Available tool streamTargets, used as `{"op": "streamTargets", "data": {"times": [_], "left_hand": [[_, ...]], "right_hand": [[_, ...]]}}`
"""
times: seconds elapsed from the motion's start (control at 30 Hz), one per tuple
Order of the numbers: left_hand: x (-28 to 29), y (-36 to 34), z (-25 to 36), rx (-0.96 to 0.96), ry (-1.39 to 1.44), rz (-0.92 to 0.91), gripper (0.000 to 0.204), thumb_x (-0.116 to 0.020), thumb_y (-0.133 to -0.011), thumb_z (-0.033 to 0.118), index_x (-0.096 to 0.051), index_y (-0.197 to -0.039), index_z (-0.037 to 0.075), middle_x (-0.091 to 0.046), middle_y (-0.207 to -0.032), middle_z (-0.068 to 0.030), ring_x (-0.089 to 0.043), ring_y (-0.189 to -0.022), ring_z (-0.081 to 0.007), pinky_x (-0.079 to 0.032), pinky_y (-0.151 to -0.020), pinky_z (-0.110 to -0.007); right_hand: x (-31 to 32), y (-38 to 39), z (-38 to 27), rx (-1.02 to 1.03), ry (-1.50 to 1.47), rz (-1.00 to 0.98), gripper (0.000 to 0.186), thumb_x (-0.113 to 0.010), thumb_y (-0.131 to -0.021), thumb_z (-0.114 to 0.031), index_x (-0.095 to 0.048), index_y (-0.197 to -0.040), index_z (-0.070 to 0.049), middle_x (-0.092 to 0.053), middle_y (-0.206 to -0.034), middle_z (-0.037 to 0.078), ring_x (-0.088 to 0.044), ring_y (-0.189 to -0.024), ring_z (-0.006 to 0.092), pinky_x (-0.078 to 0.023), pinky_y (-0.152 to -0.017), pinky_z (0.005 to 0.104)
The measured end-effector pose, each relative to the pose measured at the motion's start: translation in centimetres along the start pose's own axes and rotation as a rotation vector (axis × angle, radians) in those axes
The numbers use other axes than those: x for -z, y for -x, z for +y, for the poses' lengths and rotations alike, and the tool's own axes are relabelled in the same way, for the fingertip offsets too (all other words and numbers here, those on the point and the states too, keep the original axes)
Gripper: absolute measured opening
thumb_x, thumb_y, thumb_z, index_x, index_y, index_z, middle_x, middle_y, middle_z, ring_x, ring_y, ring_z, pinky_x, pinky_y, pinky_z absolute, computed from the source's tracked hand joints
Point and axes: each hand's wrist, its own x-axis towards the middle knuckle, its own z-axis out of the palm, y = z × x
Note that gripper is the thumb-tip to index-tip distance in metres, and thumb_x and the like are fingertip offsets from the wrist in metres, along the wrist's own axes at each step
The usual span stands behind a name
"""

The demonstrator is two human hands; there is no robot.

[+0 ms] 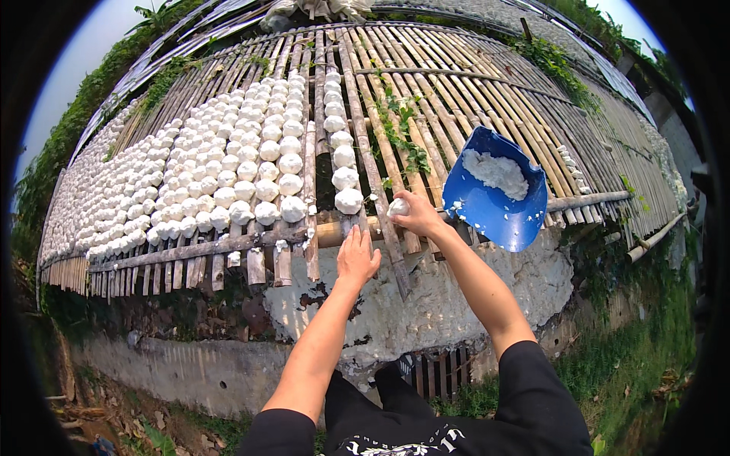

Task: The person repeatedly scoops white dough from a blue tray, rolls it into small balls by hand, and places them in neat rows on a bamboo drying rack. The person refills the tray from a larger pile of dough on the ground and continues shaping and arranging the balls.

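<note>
Rows of white, rounded lumps (290, 184) lie on bamboo slat racks, mostly left of center. My left hand (357, 257) has its fingers stretched out on a slat just below the nearest lump (348, 201) of a single line, holding nothing. A little to its right, my right hand (418, 216) grips a white lump (398, 207) over the slats. A blue plastic scoop (494, 220) with white crumbly material inside lies beside my right hand, on the rack.
The bamboo rack (471, 76) stretches back and sideways, with green vines (414, 156) growing through it. Below its front edge are a rough whitish surface (418, 304), a concrete wall (190, 357) and grass (639, 365). More racks stand behind.
</note>
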Motion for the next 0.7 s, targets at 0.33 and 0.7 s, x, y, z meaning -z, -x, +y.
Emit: {"op": "streamTargets", "data": {"times": [0.33, 0.7], "left_hand": [[1.2, 0.0, 0.2, 0.003, 0.047, -0.037, 0.078, -0.066, -0.089, 0.040, -0.051, -0.154, 0.000, -0.041, -0.165, -0.0279, -0.042, -0.153, -0.0401, -0.037, -0.125, -0.049], [0.4, 0.3, 0.3, -0.043, -0.026, 0.001, 0.079, -0.067, -0.087, 0.039, -0.052, -0.154, -0.001, -0.041, -0.166, -0.0268, -0.041, -0.153, -0.0392, -0.037, -0.123, -0.050]], "right_hand": [[-5.3, -5.7, 1.0, -0.036, 0.524, 0.010, 0.066, -0.075, -0.086, -0.034, -0.055, -0.146, -0.015, -0.054, -0.145, 0.020, -0.051, -0.138, 0.0430, -0.048, -0.107, 0.0588], [8.4, 0.1, 7.4, 0.082, 0.115, 0.810, 0.033, -0.062, -0.096, -0.019, -0.069, -0.125, -0.004, -0.064, -0.135, 0.018, -0.062, -0.127, 0.0387, -0.049, -0.107, 0.0475]]}}
